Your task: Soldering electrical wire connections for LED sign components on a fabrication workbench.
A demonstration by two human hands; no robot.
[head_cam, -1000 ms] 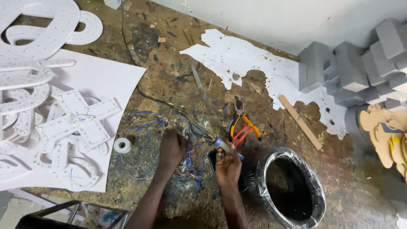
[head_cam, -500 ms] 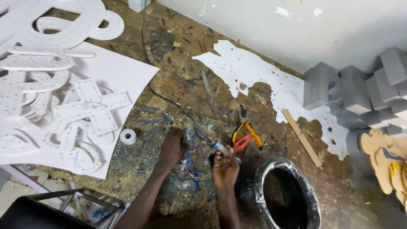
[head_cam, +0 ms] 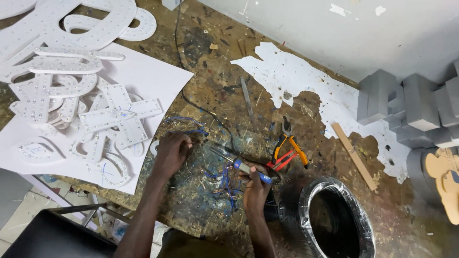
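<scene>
The right hand [head_cam: 256, 188] is closed around a soldering iron [head_cam: 246, 168] with a blue handle, its thin metal tip pointing up and left toward the left hand [head_cam: 172, 150]. The left hand rests knuckles-up on the workbench [head_cam: 215, 71], its fingers curled down onto thin wires [head_cam: 191, 131]; whether it pinches them cannot be told. The iron lies low over the bench between the 2 hands, near the front edge, above a tangle of blue wire scraps [head_cam: 222, 184]. Just right of the iron sit 2 pliers: 1 with orange handles [head_cam: 289, 143] and 1 with red handles [head_cam: 282, 161], touching each other. A black cord [head_cam: 191, 102] runs from the back of the bench toward the hands. Left of the left hand, white cut-out letters [head_cam: 86, 95] studded with small lights are heaped on a white sheet [head_cam: 153, 76]. Right of the right hand stands a black bin [head_cam: 366, 229] lined with shiny film. A wood strip [head_cam: 354, 155] lies further right, and grey foam blocks [head_cam: 411, 107] stack against the wall.
</scene>
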